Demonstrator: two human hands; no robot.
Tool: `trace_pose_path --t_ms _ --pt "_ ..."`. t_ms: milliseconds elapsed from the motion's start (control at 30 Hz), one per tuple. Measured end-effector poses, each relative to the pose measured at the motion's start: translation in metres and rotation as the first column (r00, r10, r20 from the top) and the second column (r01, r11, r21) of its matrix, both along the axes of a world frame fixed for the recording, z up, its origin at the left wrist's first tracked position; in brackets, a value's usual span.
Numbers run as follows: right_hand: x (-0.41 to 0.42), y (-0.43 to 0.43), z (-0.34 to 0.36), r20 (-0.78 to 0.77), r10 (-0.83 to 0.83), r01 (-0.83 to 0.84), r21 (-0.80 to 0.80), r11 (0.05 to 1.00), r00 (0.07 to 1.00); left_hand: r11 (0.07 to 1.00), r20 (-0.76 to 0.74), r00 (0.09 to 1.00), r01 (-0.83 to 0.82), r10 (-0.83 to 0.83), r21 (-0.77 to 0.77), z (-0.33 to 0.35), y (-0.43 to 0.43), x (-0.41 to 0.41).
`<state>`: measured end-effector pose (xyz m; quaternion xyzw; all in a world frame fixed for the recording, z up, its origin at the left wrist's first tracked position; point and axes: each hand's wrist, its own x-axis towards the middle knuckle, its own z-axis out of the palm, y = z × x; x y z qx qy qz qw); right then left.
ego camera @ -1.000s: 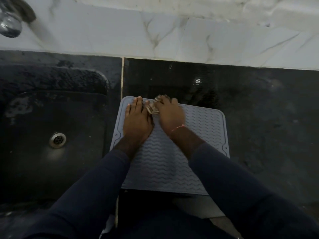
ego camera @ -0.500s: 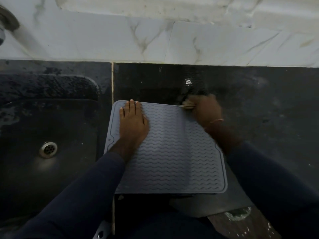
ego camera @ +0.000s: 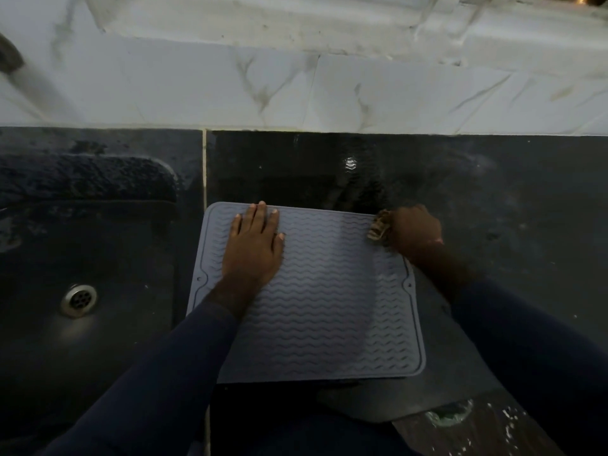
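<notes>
A grey ribbed silicone mat [ego camera: 322, 311] lies flat on the black counter [ego camera: 493, 209], just right of the sink. My left hand [ego camera: 253, 248] rests flat on the mat's far left part, fingers straight, fingertips at its far edge. My right hand [ego camera: 414, 230] is at the mat's far right corner and grips a small crumpled brownish cloth [ego camera: 378, 229] that touches the mat there. Most of the cloth is hidden inside the fist.
A black sink [ego camera: 82, 258] with a metal drain [ego camera: 79, 300] lies to the left. A white marble-tiled wall [ego camera: 296, 87] runs along the back. A tap [ego camera: 10, 57] shows at the upper left edge. The counter's front edge and floor [ego camera: 477, 426] are at the lower right.
My right hand with the cloth has swept right along the mat's far edge, from beside my left hand to the far right corner. My left hand has stayed pressed on the mat.
</notes>
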<state>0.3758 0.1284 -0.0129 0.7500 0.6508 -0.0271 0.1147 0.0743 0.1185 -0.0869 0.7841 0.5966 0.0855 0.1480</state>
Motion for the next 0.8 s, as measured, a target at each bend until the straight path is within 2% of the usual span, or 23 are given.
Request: trace_pose_path --t_ms 67,167,233,300,400,500,633,700,767,800 --pt "-0.028 0.013 0.013 -0.051 -0.026 0.028 0.037 0.999 0.998 1.0 -0.004 1.0 0.01 -0.01 -0.003 0.0 0.0 0.0" --pt "-0.101 0.016 0.012 -0.22 0.252 -0.229 0.124 0.966 0.943 1.0 -0.007 1.0 0.009 -0.009 -0.008 0.0 0.0 0.001" --pt "-0.143 0.006 -0.004 -0.216 0.405 -0.393 0.098 0.914 0.889 1.0 -0.015 1.0 0.008 -0.008 0.007 -0.001 -0.001 0.001" --pt "-0.143 0.0 -0.015 -0.168 0.451 -0.443 0.084 0.893 0.877 1.0 -0.007 1.0 0.005 -0.005 0.021 -0.002 -0.001 0.0" --pt "-0.07 -0.003 -0.02 -0.154 0.28 -0.274 0.063 0.96 0.947 1.0 0.012 1.0 0.001 -0.001 0.013 -0.002 0.001 -0.002" --pt "0.008 -0.015 -0.006 -0.039 0.053 -0.051 0.039 0.998 0.998 1.0 0.004 1.0 0.005 -0.005 0.023 -0.002 -0.001 0.001" --pt "0.015 -0.002 0.019 -0.008 -0.115 0.115 0.017 0.993 0.993 1.0 -0.013 1.0 -0.003 0.003 0.015 -0.001 0.0 0.0" --pt "-0.014 0.003 0.021 -0.125 -0.087 0.099 0.088 0.991 0.988 0.999 -0.003 1.0 -0.001 0.001 0.034 0.003 -0.002 0.004" --pt "-0.059 -0.002 0.009 -0.278 0.091 -0.052 0.144 0.988 0.956 0.999 0.051 0.999 0.01 -0.012 0.037 0.008 -0.01 0.014" --pt "-0.083 -0.008 0.002 -0.296 0.199 -0.166 0.133 0.977 0.934 0.999 0.052 0.998 0.034 -0.036 0.032 0.008 -0.015 0.02"
